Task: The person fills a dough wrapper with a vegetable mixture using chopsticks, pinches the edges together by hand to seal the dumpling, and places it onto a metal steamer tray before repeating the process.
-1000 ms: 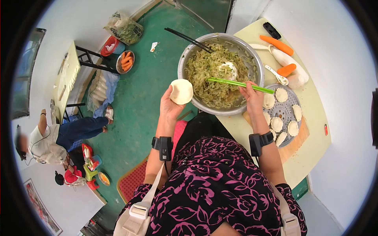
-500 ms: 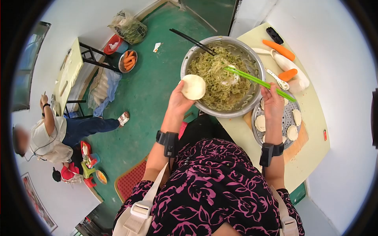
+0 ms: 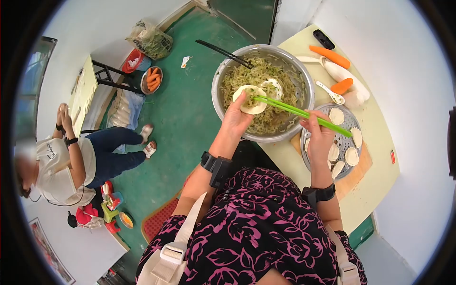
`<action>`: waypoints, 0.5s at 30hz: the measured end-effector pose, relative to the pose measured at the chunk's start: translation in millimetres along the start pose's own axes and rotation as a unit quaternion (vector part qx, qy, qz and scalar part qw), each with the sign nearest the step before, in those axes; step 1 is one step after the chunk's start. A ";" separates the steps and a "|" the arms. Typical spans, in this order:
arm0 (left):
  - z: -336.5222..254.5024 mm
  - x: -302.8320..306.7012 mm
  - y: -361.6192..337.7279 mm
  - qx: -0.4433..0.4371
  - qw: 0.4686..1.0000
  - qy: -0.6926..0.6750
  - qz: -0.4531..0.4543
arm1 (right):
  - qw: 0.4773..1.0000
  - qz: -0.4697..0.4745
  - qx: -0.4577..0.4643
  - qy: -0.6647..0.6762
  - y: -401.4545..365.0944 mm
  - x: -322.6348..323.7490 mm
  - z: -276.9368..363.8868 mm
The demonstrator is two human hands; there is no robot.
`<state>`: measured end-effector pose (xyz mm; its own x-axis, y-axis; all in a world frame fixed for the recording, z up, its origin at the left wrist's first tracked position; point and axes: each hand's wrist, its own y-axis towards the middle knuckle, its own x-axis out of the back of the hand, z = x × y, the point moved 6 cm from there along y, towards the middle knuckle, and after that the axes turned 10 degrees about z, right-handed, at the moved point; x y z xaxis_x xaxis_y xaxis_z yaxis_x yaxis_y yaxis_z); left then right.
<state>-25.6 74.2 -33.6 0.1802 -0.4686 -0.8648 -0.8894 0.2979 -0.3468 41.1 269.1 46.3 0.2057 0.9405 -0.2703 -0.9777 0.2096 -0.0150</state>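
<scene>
My left hand is closed on the edge of a round dough wrapper, held over the near left part of a big metal bowl. Shredded green filling fills the bowl, with a white clump on top. Green chopsticks are gripped in my right hand, and their tips touch a bit of filling on the wrapper. Black chopsticks lean on the bowl's far left rim. Under my right wrist, a perforated metal tray carries several pale dumplings.
Beside the bowl on the table lie a carrot, a white radish, a carrot piece and a white spoon. Another person stands at left by a second table. A red chair is at my left.
My left hand has brought the wrapper right, over the bowl. The green chopsticks' tips have shifted from the filling in the bowl to the wrapper. The other person has turned, hands together.
</scene>
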 end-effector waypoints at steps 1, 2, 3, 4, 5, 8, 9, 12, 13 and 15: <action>0.6 -0.4 -0.5 0.004 1.000 -0.003 -0.003 | 0.998 0.037 0.029 -0.039 -1.3 -4.9 7.6; 1.2 -0.4 -0.9 0.008 1.000 -0.006 -0.006 | 0.993 0.074 0.058 -0.078 -2.9 -10.1 15.5; 3.1 1.1 -0.7 0.019 1.000 -0.018 -0.013 | 0.987 0.098 0.077 -0.104 -4.1 -12.9 22.6; 4.2 2.9 -0.5 0.030 0.999 -0.031 -0.021 | 0.979 0.121 0.096 -0.131 -5.2 -15.7 31.1; 6.3 5.4 -0.1 0.040 0.998 -0.043 -0.029 | 0.970 0.145 0.114 -0.157 -6.5 -17.1 38.8; 8.4 9.9 0.3 0.043 0.998 -0.049 -0.026 | 0.973 0.121 0.098 -0.173 -8.7 -4.6 57.4; 9.2 11.4 -0.3 0.051 0.997 -0.054 -0.029 | 0.979 0.104 0.095 -0.151 -8.6 0.5 60.6; 11.0 14.0 -3.7 0.065 0.996 -0.057 -0.038 | 0.991 0.058 0.082 -0.090 -8.7 10.7 60.1; 11.8 12.7 -6.0 0.066 0.996 -0.050 -0.039 | 0.993 0.046 0.075 -0.075 -7.4 11.6 54.2; 13.4 7.8 -8.2 0.072 0.996 -0.042 -0.030 | 0.997 0.031 0.055 -0.051 -5.0 15.8 39.9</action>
<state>-11.2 79.2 -42.4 0.2706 -0.4194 -0.8665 -0.8081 0.3903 -0.4413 50.9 293.5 80.4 0.1545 0.9737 -0.1675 -0.9791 0.1736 0.1057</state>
